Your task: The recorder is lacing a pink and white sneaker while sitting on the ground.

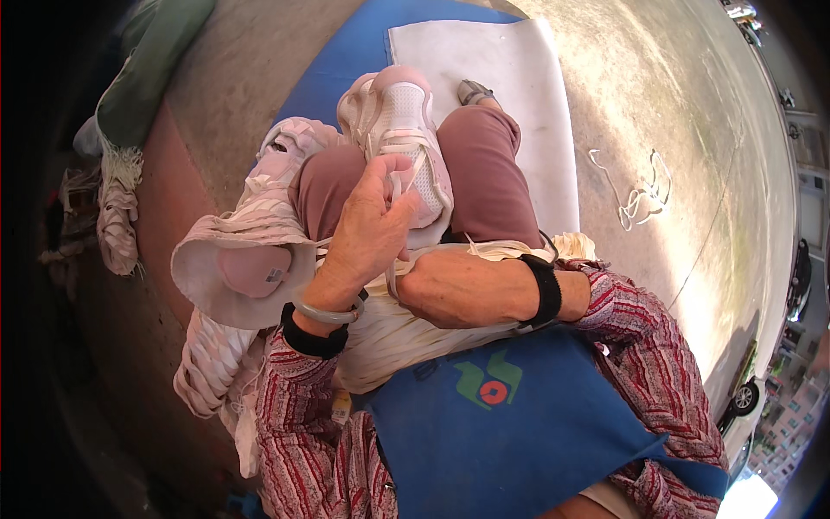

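Note:
A pale pink and white sneaker lies between my knees, its toe pointing toward me. My left hand reaches over its lacing, with thumb and forefinger pinched on a white shoelace. Just nearer to me, my right hand is curled into a fist, and a pale strand of lace runs to its fingers. The fingertips are mostly hidden. Across my lap spreads a thick bundle of cream flat laces. Another pale upper of a matching shoe shows behind the sneaker.
To the left stands a strung cluster of pink-white shoe parts, with a pale sole-shaped piece. A white sheet lies over a blue mat. A loose white cord rests on the concrete at right. My blue apron covers my front.

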Tool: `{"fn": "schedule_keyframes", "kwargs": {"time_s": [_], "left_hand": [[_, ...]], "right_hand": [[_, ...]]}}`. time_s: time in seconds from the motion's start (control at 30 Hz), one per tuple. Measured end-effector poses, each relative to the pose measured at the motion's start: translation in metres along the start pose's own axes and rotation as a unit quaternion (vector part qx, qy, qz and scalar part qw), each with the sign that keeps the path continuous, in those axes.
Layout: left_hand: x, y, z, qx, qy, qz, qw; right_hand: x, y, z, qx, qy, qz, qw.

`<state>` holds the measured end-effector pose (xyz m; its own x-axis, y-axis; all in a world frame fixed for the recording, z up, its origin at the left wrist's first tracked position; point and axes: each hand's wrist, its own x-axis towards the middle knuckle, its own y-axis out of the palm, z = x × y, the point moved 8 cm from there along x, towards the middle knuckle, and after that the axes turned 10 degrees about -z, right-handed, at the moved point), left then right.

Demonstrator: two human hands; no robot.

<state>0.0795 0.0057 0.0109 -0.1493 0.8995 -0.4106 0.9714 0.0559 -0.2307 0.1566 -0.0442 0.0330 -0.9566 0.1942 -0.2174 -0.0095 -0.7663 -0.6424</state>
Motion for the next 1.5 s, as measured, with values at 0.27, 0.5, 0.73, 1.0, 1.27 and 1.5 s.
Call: {"fn": "schedule_keyframes", "kwargs": {"time_s": [0.27,0.5,0.73,1.0,1.27,1.5], "left_hand": [[-0.002,-0.014,-0.021,0.319,0.310,-0.185,0.877],[-0.008,-0.006,-0.018,0.450,0.329,-0.190,0.808],[-0.001,-0.005,-0.016,0.472,0.346,-0.186,0.789],[-0.007,-0.017,-0.023,0.400,0.349,-0.189,0.826],[-0.015,-0.028,-0.020,0.308,0.293,-0.170,0.889],[-0.024,-0.014,-0.013,0.154,0.129,-0.050,0.978]], "right_hand": [[-0.022,-0.105,-0.094,0.018,0.103,-0.407,0.907],[0.002,-0.101,-0.090,-0.167,0.099,-0.443,0.875],[0.011,-0.096,-0.092,-0.198,0.075,-0.410,0.887],[-0.008,-0.088,-0.093,-0.140,0.025,-0.411,0.900],[-0.022,-0.067,-0.087,-0.107,0.103,-0.329,0.932],[-0.043,-0.057,-0.074,0.017,0.075,-0.360,0.930]]}}
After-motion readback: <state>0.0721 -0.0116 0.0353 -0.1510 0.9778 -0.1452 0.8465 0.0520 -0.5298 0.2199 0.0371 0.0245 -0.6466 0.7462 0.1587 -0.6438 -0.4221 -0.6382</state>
